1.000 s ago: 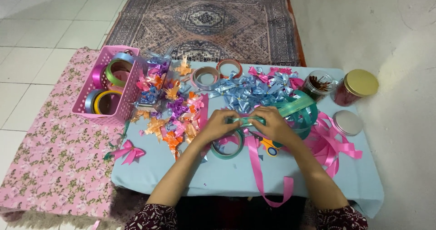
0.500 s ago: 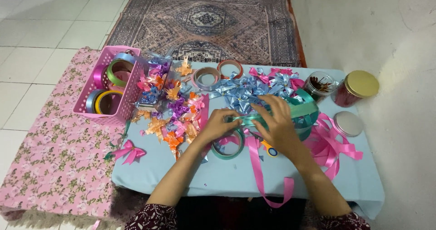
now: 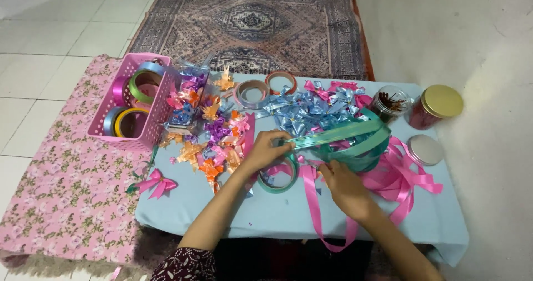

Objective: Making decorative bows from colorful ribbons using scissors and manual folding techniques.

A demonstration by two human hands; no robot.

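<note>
My left hand pinches the end of a teal ribbon that loops to the right over the light blue tablecloth. My right hand lies lower, its fingers on the pink ribbon that trails over the table's front edge; whether it grips the ribbon I cannot tell. A teal ribbon roll lies between my two hands. A heap of small blue bows sits just behind the teal ribbon.
A pink basket with ribbon rolls stands at the left. Mixed coloured bows are piled beside it. A gold-lidded red jar, an open jar and a lid sit at the right. A pink bow lies at the left edge.
My right hand has dropped from the teal ribbon toward the pink ribbon near the front. The teal ribbon now stretches out longer to the right from my left hand.
</note>
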